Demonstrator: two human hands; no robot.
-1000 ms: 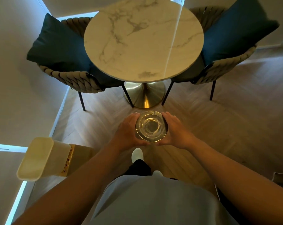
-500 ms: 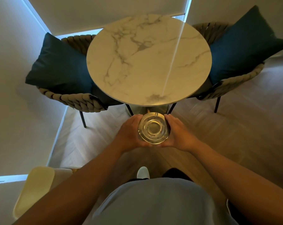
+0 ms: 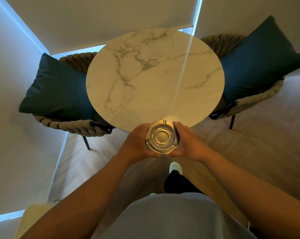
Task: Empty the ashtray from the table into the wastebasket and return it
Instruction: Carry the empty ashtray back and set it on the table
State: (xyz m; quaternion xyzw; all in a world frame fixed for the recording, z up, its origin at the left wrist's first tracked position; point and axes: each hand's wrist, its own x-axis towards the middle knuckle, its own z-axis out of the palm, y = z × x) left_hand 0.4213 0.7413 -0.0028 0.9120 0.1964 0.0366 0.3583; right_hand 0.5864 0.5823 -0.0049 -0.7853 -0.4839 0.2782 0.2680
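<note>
A round clear glass ashtray (image 3: 161, 136) sits upright between my two hands, with nothing visible in its bowl. My left hand (image 3: 137, 142) cups its left side and my right hand (image 3: 188, 142) cups its right side. The ashtray hangs in the air at the near edge of the round white marble table (image 3: 154, 75), its far rim overlapping that edge. A pale yellow wastebasket (image 3: 30, 219) shows only partly at the bottom left, behind my left forearm.
Two woven chairs with dark blue cushions flank the table, the left chair (image 3: 63, 94) and the right chair (image 3: 259, 69). Walls and lowered blinds close in behind and on the left. Wooden floor (image 3: 249, 152) lies under my feet.
I have stepped closer to the table with the ashtray held in both hands; it now reaches the table's near edge. The wastebasket has slid toward the bottom left corner.
</note>
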